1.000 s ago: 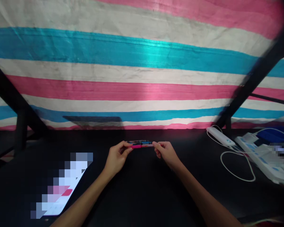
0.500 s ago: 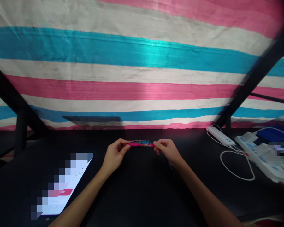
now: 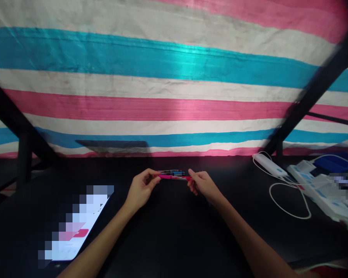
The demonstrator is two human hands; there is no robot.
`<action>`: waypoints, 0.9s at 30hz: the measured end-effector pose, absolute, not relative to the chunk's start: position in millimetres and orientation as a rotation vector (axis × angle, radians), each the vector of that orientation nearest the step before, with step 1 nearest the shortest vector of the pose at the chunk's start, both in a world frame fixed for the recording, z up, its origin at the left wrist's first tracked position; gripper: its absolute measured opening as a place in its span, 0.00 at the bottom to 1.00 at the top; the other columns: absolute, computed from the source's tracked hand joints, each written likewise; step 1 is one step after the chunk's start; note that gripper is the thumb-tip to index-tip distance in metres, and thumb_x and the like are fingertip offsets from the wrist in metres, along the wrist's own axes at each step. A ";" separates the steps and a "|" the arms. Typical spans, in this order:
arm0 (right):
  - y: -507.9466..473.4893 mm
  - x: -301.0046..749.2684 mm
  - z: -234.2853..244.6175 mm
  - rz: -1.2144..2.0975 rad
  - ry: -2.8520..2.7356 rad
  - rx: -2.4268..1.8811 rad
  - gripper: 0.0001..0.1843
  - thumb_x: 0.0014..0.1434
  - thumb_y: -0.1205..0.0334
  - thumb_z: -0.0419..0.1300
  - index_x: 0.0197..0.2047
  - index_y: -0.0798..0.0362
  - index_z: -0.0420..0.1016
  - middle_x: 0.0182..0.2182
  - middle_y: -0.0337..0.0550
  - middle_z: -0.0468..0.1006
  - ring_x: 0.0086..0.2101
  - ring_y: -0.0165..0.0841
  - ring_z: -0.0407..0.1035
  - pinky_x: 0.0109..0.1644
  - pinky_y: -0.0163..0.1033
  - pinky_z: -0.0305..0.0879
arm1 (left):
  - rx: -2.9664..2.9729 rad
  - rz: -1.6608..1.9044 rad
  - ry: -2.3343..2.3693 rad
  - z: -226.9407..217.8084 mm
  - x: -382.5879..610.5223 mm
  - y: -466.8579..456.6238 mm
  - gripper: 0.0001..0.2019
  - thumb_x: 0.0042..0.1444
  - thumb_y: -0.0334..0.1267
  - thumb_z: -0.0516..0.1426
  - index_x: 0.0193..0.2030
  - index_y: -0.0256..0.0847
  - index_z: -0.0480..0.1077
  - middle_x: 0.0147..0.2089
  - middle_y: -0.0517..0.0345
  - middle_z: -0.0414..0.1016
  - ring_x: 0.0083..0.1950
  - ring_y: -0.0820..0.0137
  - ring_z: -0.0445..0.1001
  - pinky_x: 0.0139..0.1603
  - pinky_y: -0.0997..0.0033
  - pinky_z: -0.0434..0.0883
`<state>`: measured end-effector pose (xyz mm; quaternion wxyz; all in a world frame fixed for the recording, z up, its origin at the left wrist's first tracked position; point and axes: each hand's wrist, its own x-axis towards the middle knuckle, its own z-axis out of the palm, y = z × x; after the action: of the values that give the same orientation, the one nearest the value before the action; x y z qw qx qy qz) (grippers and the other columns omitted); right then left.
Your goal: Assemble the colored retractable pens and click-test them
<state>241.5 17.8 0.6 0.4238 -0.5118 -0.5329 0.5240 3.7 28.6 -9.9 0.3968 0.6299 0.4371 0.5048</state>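
A pink pen (image 3: 166, 177) with a clear barrel and a red end lies level between my hands. My left hand (image 3: 143, 187) is closed, pinching the pen's left end between thumb and fingers. At the red end, my right hand (image 3: 203, 185) has its fingers curled around the pen, with the thumb lifted and pointing up. Just beyond the pink pen, several dark and blue pens (image 3: 174, 172) lie side by side on the black table (image 3: 168, 239); their ends are partly hidden by my left hand.
On the left, a tablet or phone (image 3: 84, 231) with a lit, partly blurred screen lies on the table. To the right are a white power strip (image 3: 316, 185), a white device (image 3: 269, 165) and looped white cables (image 3: 290, 217). Striped sheeting (image 3: 174, 108) hangs behind, beside dark frame bars (image 3: 304, 100).
My right thumb has lifted off the end of the pink pen, showing more of its red tip. My left hand has barely moved, and the view has shifted slightly.
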 end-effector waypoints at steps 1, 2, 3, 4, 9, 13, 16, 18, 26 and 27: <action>17.8 241.3 1.2 1.308 -1.316 -1.278 0.30 0.57 0.39 0.52 0.23 0.58 0.72 0.14 0.39 0.68 0.14 0.25 0.59 0.16 0.31 0.53 | 1.597 1.280 1.109 -10.3 3.5 28.9 0.08 0.51 0.38 0.61 0.36 0.39 0.71 0.31 0.60 0.73 0.34 0.71 0.71 0.36 0.73 0.66; 17.6 241.4 2.4 1.298 -1.302 -1.245 0.27 0.56 0.40 0.54 0.28 0.58 0.73 0.17 0.39 0.70 0.15 0.25 0.60 0.17 0.31 0.55 | 1.600 1.281 1.112 -10.7 3.2 29.2 0.08 0.51 0.39 0.61 0.36 0.39 0.71 0.31 0.60 0.73 0.33 0.71 0.71 0.36 0.73 0.66; 17.1 241.8 4.0 1.280 -1.295 -1.197 0.23 0.54 0.42 0.58 0.33 0.57 0.74 0.20 0.39 0.71 0.17 0.25 0.62 0.18 0.31 0.56 | 1.604 1.279 1.115 -11.0 3.0 29.6 0.08 0.51 0.39 0.61 0.36 0.39 0.71 0.30 0.60 0.73 0.33 0.71 0.71 0.36 0.73 0.66; 16.6 242.4 5.5 1.263 -1.303 -1.149 0.21 0.52 0.45 0.62 0.37 0.55 0.74 0.23 0.38 0.72 0.18 0.25 0.63 0.19 0.31 0.58 | 1.606 1.277 1.116 -11.3 2.8 29.9 0.08 0.51 0.39 0.61 0.36 0.39 0.71 0.31 0.60 0.73 0.33 0.71 0.71 0.36 0.72 0.66; 16.3 244.6 4.9 1.277 -1.414 -1.163 0.19 0.52 0.47 0.62 0.27 0.58 0.73 0.18 0.38 0.70 0.19 0.25 0.63 0.23 0.32 0.60 | 1.602 1.275 1.119 -10.9 3.6 30.1 0.08 0.51 0.38 0.61 0.37 0.39 0.72 0.30 0.59 0.73 0.33 0.71 0.71 0.36 0.72 0.66; 18.1 244.0 1.1 1.281 -1.396 -1.237 0.26 0.58 0.42 0.54 0.28 0.59 0.74 0.18 0.41 0.71 0.18 0.25 0.63 0.20 0.31 0.57 | 1.596 1.283 1.116 -8.2 5.1 28.3 0.08 0.50 0.39 0.61 0.36 0.38 0.72 0.30 0.59 0.73 0.32 0.71 0.71 0.35 0.72 0.66; 17.6 244.4 3.3 1.211 -1.381 -1.132 0.19 0.51 0.49 0.64 0.40 0.55 0.73 0.25 0.38 0.73 0.21 0.26 0.65 0.22 0.31 0.61 | 1.595 1.288 1.125 -6.0 5.0 27.5 0.08 0.51 0.39 0.61 0.36 0.38 0.72 0.29 0.59 0.73 0.32 0.70 0.72 0.35 0.72 0.67; 17.2 244.6 4.4 1.201 -1.409 -1.109 0.17 0.48 0.53 0.67 0.37 0.55 0.74 0.24 0.37 0.72 0.22 0.26 0.64 0.24 0.31 0.62 | 1.594 1.291 1.121 -5.2 4.5 27.4 0.08 0.51 0.39 0.61 0.36 0.38 0.72 0.29 0.59 0.73 0.32 0.70 0.72 0.35 0.71 0.67; 16.6 242.4 4.7 1.270 -1.325 -1.153 0.17 0.55 0.48 0.60 0.32 0.55 0.73 0.21 0.37 0.71 0.18 0.25 0.62 0.22 0.32 0.60 | 1.618 1.299 1.126 -4.1 6.2 25.3 0.08 0.50 0.39 0.61 0.35 0.38 0.72 0.28 0.59 0.74 0.31 0.70 0.73 0.33 0.72 0.68; 16.1 242.7 6.3 1.262 -1.331 -1.110 0.16 0.53 0.51 0.62 0.37 0.55 0.74 0.24 0.38 0.73 0.21 0.26 0.65 0.24 0.33 0.62 | 1.614 1.301 1.135 -3.5 6.1 25.3 0.08 0.51 0.39 0.61 0.35 0.38 0.72 0.28 0.60 0.74 0.31 0.70 0.73 0.33 0.72 0.68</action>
<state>242.7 16.1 6.3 0.4782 -0.4547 -0.5453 0.5169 6.1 25.3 -3.5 0.3793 0.6318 0.4444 0.5094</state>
